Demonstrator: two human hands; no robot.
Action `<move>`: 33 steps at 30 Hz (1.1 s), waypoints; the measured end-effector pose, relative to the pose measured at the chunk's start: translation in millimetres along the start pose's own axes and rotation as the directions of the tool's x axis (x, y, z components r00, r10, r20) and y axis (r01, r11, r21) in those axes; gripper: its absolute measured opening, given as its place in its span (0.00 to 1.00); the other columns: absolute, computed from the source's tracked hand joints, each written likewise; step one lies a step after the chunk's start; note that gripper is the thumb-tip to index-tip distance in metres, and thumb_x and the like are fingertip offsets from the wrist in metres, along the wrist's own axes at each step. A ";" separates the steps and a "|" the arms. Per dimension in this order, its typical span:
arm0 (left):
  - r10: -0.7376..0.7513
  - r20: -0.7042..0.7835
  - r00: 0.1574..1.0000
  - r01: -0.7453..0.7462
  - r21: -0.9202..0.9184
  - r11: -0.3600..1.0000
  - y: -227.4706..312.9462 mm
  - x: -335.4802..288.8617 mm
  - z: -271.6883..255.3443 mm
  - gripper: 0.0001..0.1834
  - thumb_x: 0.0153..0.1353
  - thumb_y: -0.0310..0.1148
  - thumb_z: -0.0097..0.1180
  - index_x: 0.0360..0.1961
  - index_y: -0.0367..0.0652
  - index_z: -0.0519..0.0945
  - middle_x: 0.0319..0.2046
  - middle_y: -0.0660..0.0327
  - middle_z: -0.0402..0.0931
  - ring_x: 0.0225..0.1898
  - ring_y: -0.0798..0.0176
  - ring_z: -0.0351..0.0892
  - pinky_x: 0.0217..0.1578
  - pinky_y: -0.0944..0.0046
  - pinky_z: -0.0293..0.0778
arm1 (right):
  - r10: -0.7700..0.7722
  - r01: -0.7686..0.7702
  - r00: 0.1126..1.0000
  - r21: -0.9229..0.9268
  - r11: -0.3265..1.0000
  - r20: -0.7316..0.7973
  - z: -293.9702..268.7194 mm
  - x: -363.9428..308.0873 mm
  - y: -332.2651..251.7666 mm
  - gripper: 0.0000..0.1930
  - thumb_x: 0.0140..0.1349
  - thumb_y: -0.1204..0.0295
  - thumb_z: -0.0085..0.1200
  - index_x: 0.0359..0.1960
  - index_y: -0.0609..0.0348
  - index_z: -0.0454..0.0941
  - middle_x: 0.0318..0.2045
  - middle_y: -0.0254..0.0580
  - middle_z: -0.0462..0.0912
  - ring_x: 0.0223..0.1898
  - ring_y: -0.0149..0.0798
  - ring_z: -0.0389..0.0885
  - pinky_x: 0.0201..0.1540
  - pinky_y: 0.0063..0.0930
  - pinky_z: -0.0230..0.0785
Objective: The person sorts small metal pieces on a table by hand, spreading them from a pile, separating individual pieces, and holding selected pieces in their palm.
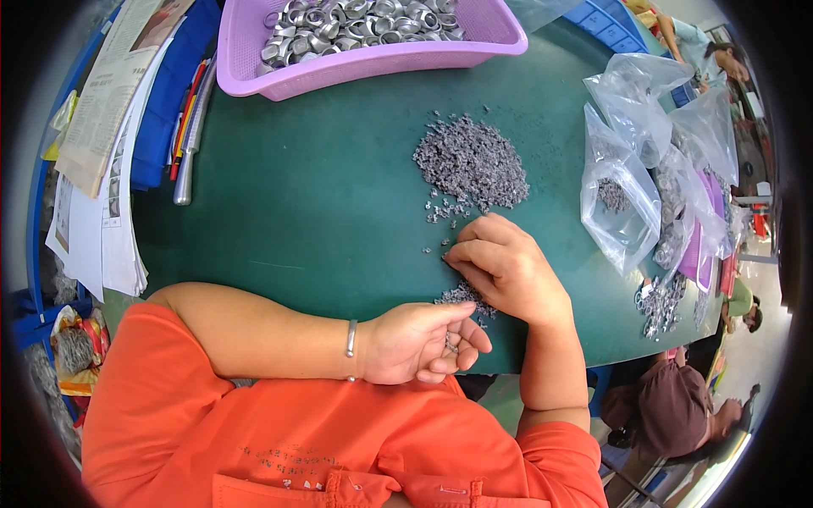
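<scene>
While cupped palm-up just past the near edge of the surface (322, 212), could easily let slip the few grey parts (451, 345) lying in the left hand (419, 339): grip loose, fingers only half curled around them, only the lap below. Would take no more than a small tilt of the wrist.

Just beyond, a small heap (461, 295) of the same parts near that edge, touching the right hand (504, 267); could be swept over by one careless drag. Right grip narrow, fingertips drawn together and pressed down on the surface; cannot tell whether holding a part, since hidden under the knuckles. Hidden there also: much of the heap.

Farther out, the big pile (472, 162), with loose parts scattered toward the hand; could be spread wider by a passing forearm.

To the right, clear bags (622, 203), slumped, mouths hard to make out; might spill if open.

At the far edge, a lilac basket (364, 59) of metal rings (356, 21), cut off by the top of the view. Shape of a single part too small to tell.
</scene>
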State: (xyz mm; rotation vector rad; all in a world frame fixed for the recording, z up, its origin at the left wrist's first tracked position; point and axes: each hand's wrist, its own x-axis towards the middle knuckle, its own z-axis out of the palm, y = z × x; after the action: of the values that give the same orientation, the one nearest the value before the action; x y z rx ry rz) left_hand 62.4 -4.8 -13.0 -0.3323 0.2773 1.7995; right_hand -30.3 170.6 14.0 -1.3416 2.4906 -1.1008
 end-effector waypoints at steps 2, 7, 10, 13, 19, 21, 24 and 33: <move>0.003 0.000 1.000 -0.003 0.007 1.000 -0.5 -0.2 0.6 0.28 0.78 0.54 0.33 0.44 0.42 0.79 0.32 0.63 0.74 0.23 0.71 0.61 0.24 0.71 0.61 | 0.019 -0.018 0.999 0.031 0.999 -0.026 -4.8 -1.9 0.6 0.09 0.48 0.82 0.64 0.32 0.61 0.82 0.32 0.40 0.79 0.34 0.46 0.79 0.37 0.37 0.74; 0.012 -0.004 1.000 -0.012 0.013 1.000 -1.6 0.7 0.1 0.28 0.78 0.54 0.34 0.44 0.42 0.80 0.32 0.63 0.74 0.23 0.71 0.61 0.24 0.71 0.61 | 0.103 -0.093 0.988 0.092 0.991 -0.112 -6.7 -6.3 7.2 0.10 0.48 0.85 0.63 0.32 0.62 0.82 0.32 0.44 0.80 0.35 0.48 0.80 0.37 0.38 0.75; 0.008 0.006 1.000 -0.008 0.002 1.000 -0.3 1.3 0.6 0.28 0.78 0.54 0.34 0.44 0.42 0.79 0.32 0.63 0.74 0.23 0.71 0.61 0.24 0.71 0.62 | 0.050 -0.046 0.997 0.071 0.996 -0.062 -1.7 -2.1 4.6 0.09 0.48 0.83 0.64 0.32 0.60 0.82 0.31 0.42 0.79 0.34 0.46 0.79 0.36 0.37 0.74; 0.006 0.009 1.000 -0.006 -0.002 1.000 0.3 1.1 0.2 0.29 0.78 0.54 0.34 0.45 0.42 0.79 0.32 0.62 0.74 0.23 0.71 0.61 0.24 0.71 0.62 | 0.004 -0.003 1.000 -0.028 1.000 0.011 -3.0 0.3 3.8 0.08 0.49 0.80 0.65 0.32 0.59 0.83 0.29 0.40 0.78 0.33 0.45 0.78 0.36 0.37 0.73; 0.005 -0.012 1.000 -0.004 0.012 1.000 1.1 1.8 2.2 0.29 0.78 0.54 0.34 0.45 0.41 0.79 0.31 0.63 0.74 0.23 0.72 0.61 0.23 0.71 0.62 | 0.067 -0.067 0.998 0.140 0.988 0.004 -2.7 -2.4 5.2 0.08 0.49 0.77 0.67 0.32 0.59 0.82 0.30 0.40 0.78 0.33 0.47 0.77 0.38 0.39 0.71; 0.006 -0.009 1.000 -0.006 0.005 1.000 0.5 2.1 2.3 0.28 0.77 0.55 0.37 0.44 0.41 0.78 0.30 0.63 0.74 0.22 0.72 0.62 0.23 0.71 0.61 | 0.023 -0.023 0.998 -0.005 1.000 -0.054 5.4 7.1 0.4 0.08 0.49 0.78 0.67 0.31 0.60 0.82 0.30 0.40 0.77 0.34 0.47 0.77 0.38 0.39 0.71; 0.011 -0.001 1.000 -0.011 -0.001 1.000 -0.1 2.2 -0.6 0.27 0.77 0.55 0.37 0.44 0.41 0.78 0.30 0.63 0.74 0.22 0.72 0.62 0.23 0.71 0.61 | 0.024 -0.024 1.000 0.013 1.000 -0.019 1.9 3.9 5.7 0.08 0.49 0.78 0.67 0.32 0.61 0.82 0.30 0.41 0.77 0.34 0.47 0.77 0.37 0.39 0.71; 0.008 0.013 1.000 -0.008 0.017 1.000 -0.6 4.1 -0.6 0.28 0.78 0.54 0.35 0.45 0.42 0.79 0.32 0.63 0.74 0.23 0.72 0.62 0.24 0.71 0.61 | 0.014 -0.012 0.999 0.072 0.997 -0.029 3.9 6.6 -3.1 0.08 0.49 0.78 0.66 0.32 0.59 0.83 0.29 0.41 0.79 0.32 0.47 0.78 0.36 0.39 0.73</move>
State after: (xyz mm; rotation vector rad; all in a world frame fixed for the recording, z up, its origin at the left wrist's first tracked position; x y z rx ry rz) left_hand 62.0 -1.2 -15.1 -0.3079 0.2850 1.8053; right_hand -30.6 162.4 14.7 -1.2975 2.4512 -1.2031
